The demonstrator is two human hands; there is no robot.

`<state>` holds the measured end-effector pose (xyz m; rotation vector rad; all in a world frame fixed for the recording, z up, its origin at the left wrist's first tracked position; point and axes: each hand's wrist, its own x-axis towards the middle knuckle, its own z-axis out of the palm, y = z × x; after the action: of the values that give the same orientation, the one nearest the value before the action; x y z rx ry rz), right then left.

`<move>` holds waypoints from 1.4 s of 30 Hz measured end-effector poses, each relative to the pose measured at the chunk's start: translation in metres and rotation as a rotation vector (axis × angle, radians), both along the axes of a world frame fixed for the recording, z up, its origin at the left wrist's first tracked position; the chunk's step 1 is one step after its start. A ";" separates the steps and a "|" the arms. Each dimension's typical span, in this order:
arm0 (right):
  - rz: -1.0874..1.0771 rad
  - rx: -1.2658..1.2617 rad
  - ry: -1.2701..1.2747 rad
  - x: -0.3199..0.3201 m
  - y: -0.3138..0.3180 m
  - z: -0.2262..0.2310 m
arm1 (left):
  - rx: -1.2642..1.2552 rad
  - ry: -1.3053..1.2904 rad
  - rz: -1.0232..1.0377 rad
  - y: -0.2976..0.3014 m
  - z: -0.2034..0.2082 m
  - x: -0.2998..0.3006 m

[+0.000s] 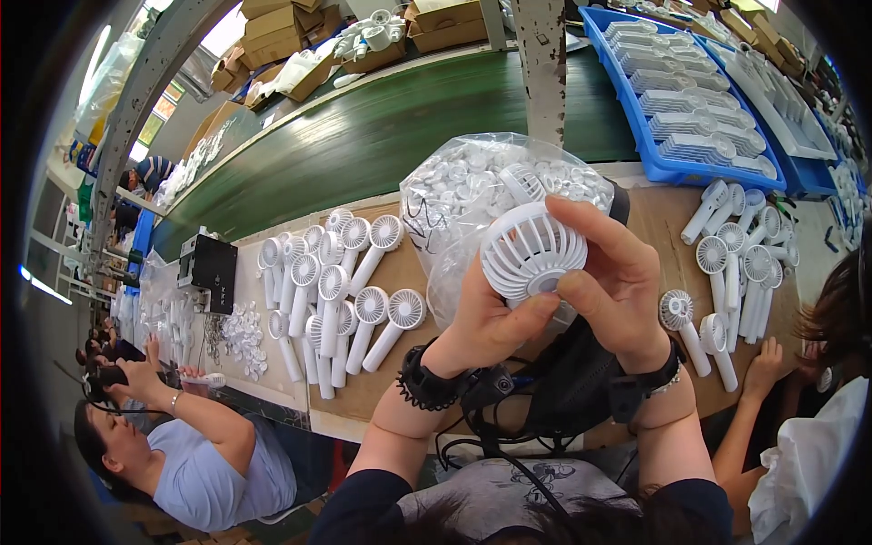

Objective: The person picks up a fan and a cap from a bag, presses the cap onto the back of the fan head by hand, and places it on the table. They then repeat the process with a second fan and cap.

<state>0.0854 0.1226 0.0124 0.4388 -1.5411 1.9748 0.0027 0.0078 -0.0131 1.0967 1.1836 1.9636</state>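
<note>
In front of me both my hands hold up a white handheld fan, its round slatted grille (pixel 532 243) toward me. My left hand (pixel 486 318) grips the fan head from the left, its thumb near the hub. From the right my right hand (pixel 622 282) closes around the head, thumb pressed by the grille's centre; the fan's handle is hidden. Behind it lies a clear plastic bag (pixel 445 182) full of small round whitish parts. Many white fans (pixel 331 283) lie on the brown board to the left, and another group (pixel 731 259) lies to the right.
A green conveyor belt (pixel 381 145) runs behind the worktable, with a metal post (pixel 542 73) beside it. A blue tray (pixel 649 118) of clear parts sits back right. At left are a black box (pixel 216 272) and small clear parts (pixel 243 338). People work on both sides.
</note>
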 end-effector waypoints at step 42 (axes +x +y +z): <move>-0.212 0.400 0.316 -0.009 0.014 -0.009 | -0.060 0.020 -0.136 -0.013 0.005 -0.003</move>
<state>0.0763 0.1362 0.0032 0.6817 -1.6922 1.3617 -0.0002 -0.0052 -0.0080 1.1380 1.1403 1.8073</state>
